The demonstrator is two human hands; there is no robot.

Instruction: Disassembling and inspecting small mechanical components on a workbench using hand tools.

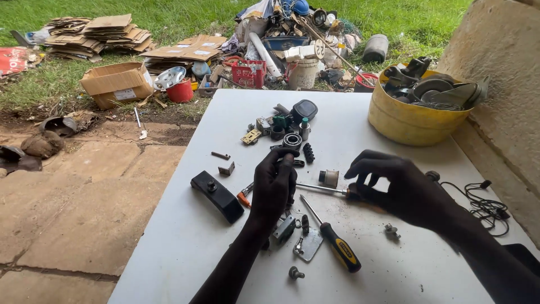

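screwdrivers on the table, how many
2. One screwdriver is in the right hand, its shaft running to the left hand. A yellow-handled one lies nearer. Parts may hide more.

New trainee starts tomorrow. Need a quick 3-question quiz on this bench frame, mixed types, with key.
1. True or false: the yellow-handled screwdriver is held in the left hand.
2. Which hand grips the handle of the tool whose thin metal shaft runs between the two hands? A) left B) right C) neither
3. Fill in: the yellow tub of metal parts stands at the table's far ____ corner.

Key
1. False: it lies free on the white table, between the forearms.
2. B: the right hand closes on that handle; the left hand holds a small dark part at the shaft's other end.
3. Right.
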